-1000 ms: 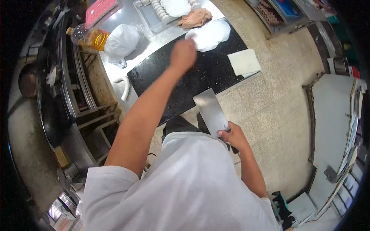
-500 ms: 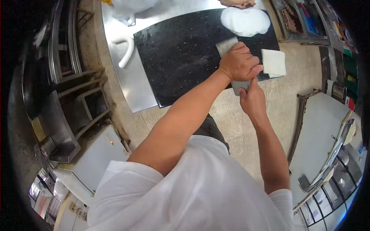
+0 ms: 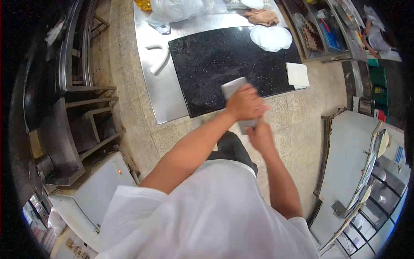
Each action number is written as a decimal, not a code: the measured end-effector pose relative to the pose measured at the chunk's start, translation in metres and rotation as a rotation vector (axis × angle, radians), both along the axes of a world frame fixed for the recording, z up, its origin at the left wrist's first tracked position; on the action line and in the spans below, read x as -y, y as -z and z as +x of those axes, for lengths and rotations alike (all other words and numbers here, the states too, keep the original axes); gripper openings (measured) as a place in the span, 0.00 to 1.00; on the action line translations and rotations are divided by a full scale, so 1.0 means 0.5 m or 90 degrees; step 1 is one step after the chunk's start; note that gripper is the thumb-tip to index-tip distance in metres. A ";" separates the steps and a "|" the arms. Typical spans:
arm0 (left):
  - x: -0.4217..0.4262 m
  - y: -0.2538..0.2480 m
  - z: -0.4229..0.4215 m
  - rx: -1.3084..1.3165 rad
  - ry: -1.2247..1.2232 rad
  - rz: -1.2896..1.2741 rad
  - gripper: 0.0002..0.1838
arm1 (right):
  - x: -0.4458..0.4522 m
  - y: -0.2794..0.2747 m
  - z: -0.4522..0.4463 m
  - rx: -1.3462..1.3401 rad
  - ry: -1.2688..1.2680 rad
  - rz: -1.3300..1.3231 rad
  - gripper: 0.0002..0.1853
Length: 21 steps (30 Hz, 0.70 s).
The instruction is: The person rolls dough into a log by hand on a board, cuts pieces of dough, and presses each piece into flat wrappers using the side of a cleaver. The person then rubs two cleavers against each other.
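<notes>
My left hand (image 3: 245,103) is closed around a flat grey rectangular piece (image 3: 234,87), which juts out past the knuckles at its upper end. The fingers of my right hand (image 3: 261,136) grip the same piece near its lower end. Its exact kind is blurred and partly hidden by my hands. Both hands are close together, in front of the near edge of a black speckled slab (image 3: 215,64). On the slab's far right lies a white, smooth, dough-like mass (image 3: 271,38). A folded white cloth (image 3: 297,75) rests at the slab's right corner.
The slab sits on a steel table (image 3: 161,97) with a curved white roll (image 3: 160,58) at left. Behind are a plastic bag (image 3: 177,9) and a brown cloth (image 3: 263,17). Shelving (image 3: 310,32) stands right; a white cabinet (image 3: 97,190) stands left, another person far right.
Both hands have come back toward my body and leftward with the grey piece, from over the slab to its near edge. The view has shifted, showing more of the table's far side.
</notes>
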<state>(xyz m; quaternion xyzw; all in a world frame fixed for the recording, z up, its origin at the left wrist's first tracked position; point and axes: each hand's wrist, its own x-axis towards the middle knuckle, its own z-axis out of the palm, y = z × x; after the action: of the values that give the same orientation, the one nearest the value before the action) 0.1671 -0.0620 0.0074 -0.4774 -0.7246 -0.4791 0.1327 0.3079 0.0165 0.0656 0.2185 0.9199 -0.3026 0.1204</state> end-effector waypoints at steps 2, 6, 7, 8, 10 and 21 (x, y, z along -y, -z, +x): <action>-0.111 -0.005 -0.009 -0.054 0.077 0.059 0.18 | -0.063 -0.013 0.014 -0.003 0.074 0.041 0.33; -0.170 -0.009 -0.016 0.009 0.086 0.060 0.19 | -0.106 -0.020 -0.004 -0.041 0.118 0.051 0.28; -0.152 -0.010 -0.022 0.008 0.081 0.066 0.19 | -0.090 -0.010 -0.006 -0.025 0.076 0.115 0.26; -0.112 -0.002 -0.022 0.003 0.052 0.065 0.18 | -0.066 0.002 -0.004 -0.016 0.078 0.109 0.26; -0.003 -0.003 -0.005 -0.022 -0.016 -0.002 0.17 | -0.004 0.014 0.008 0.061 -0.008 0.040 0.26; -0.203 -0.009 -0.035 -0.038 0.086 0.062 0.22 | -0.163 0.010 0.004 -0.005 0.071 0.058 0.38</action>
<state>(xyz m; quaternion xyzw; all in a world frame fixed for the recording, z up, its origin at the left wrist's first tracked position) 0.1499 0.0396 0.0117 -0.5322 -0.6623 -0.5071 0.1446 0.3098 0.0982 0.0607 0.2732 0.9196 -0.2676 0.0898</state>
